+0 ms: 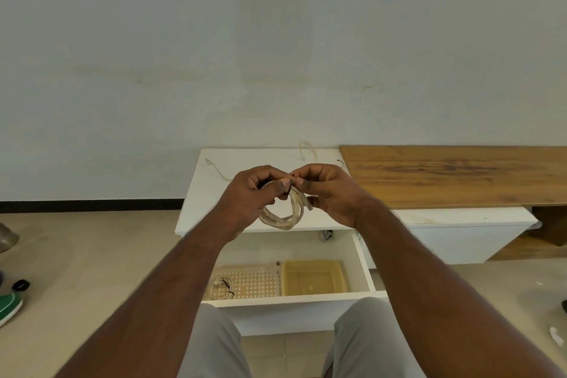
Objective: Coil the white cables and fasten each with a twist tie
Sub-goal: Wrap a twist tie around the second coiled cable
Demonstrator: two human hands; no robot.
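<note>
- Gripping the coiled white cable (pixel 283 212) at its top, the left hand (pixel 251 196) curls round the loops above the white cabinet top (pixel 214 193).
- Right hand (pixel 328 190) pinches at the same spot; whether a tie sits there I cannot tell.
- Another coiled cable (pixel 221 287) lies in the open drawer (pixel 291 301).

coil top: hidden under fingertips of left hand (pixel 251 193) and right hand (pixel 328 193)
tie: too small to tell
shoe (pixel 9 307): cut by left edge
</note>
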